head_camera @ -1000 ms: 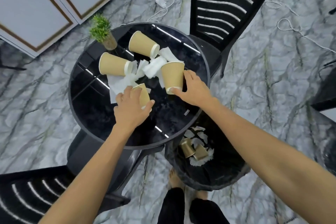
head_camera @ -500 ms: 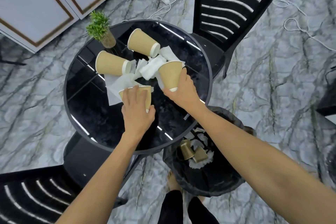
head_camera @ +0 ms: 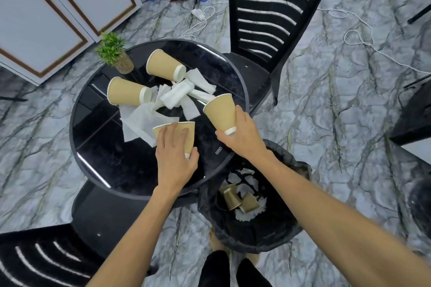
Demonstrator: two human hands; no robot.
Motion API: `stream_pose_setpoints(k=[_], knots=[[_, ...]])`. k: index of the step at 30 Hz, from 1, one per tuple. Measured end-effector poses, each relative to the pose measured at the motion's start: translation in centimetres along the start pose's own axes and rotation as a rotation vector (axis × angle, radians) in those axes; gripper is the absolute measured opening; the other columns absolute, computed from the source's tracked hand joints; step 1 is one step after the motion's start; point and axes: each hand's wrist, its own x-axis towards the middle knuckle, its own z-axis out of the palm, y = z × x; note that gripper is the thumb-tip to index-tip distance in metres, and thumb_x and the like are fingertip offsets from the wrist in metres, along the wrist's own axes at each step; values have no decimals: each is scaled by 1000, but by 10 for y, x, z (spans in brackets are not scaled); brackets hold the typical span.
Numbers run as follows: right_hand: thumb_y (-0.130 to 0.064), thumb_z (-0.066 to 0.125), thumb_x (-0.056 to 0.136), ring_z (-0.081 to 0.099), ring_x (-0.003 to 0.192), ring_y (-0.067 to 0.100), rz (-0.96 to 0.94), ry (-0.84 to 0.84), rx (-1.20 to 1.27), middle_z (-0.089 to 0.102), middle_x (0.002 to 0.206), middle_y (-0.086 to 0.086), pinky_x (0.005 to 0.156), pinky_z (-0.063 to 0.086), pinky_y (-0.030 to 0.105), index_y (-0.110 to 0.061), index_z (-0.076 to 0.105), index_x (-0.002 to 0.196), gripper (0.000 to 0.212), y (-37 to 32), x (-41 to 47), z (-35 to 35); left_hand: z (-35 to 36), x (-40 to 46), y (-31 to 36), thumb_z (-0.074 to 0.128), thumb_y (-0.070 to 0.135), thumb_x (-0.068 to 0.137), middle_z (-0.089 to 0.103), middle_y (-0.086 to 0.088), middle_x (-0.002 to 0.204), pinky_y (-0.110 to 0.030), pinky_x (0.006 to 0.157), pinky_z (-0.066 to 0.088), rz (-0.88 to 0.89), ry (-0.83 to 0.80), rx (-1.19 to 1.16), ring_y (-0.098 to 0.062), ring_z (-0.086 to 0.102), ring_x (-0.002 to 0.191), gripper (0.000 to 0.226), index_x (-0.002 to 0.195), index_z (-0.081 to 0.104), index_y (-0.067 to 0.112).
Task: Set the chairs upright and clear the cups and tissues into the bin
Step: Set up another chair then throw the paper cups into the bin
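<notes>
The right hand (head_camera: 242, 137) has lifted its cup (head_camera: 220, 113), seemingly clear of the tissues (head_camera: 177, 95).

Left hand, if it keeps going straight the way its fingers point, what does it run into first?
Probably the tissues just beyond the cup that the left hand holds; depth is unclear, so it might pass above them.

Four tan paper cups (head_camera: 220, 113) and crumpled white tissues (head_camera: 177, 95) lie on the round black bench (head_camera: 98, 147); the black-lined bin (head_camera: 256, 230) stands beside two upright black slatted chairs (head_camera: 270, 18).
</notes>
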Motion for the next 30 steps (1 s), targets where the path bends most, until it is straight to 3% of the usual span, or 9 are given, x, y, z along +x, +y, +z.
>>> stream_pose_setpoints(k=[7,12,16,19,24,30], knots=[[-37,74,84,50,116,31,40,34,0,49,132,15,87,42,35,-8,36,145,77,56,-75,-49,17,-33,67,65,33,82,44,-11,151,-50,117,31,112,-66,-63,-36,32,141,48,125,59,13],[-36,77,83,50,120,31,122,101,-34,49,137,15,86,36,29,-7,36,148,82,108,-127,-82,41,-60,126,66,33,84,44,-11,151,-41,121,20,219,-129,-142,-33,31,143,50,129,59,13],[-45,74,79,49,122,33,191,87,-71,50,136,18,98,41,39,-2,35,148,90,155,-155,-83,71,-87,154,64,36,85,47,-10,147,-41,120,26,287,-209,-184,-31,36,139,49,127,59,12],[-52,68,77,50,121,35,216,44,-111,52,133,18,96,47,46,0,36,148,94,192,-158,-56,113,-99,137,63,39,84,50,-10,144,-44,115,35,275,-285,-169,-31,39,137,49,124,61,11],[-45,70,84,46,124,30,221,-119,-160,47,136,12,96,46,39,-6,29,152,88,243,-136,30,199,-107,74,47,52,82,55,-10,139,-48,109,42,153,-440,-40,-33,42,136,63,124,63,8],[-44,68,84,51,116,31,204,-216,-215,50,128,13,94,47,37,-4,39,145,78,280,-97,125,271,-104,14,67,37,85,58,-9,133,-46,105,44,60,-540,-24,-31,47,130,47,119,64,5]])
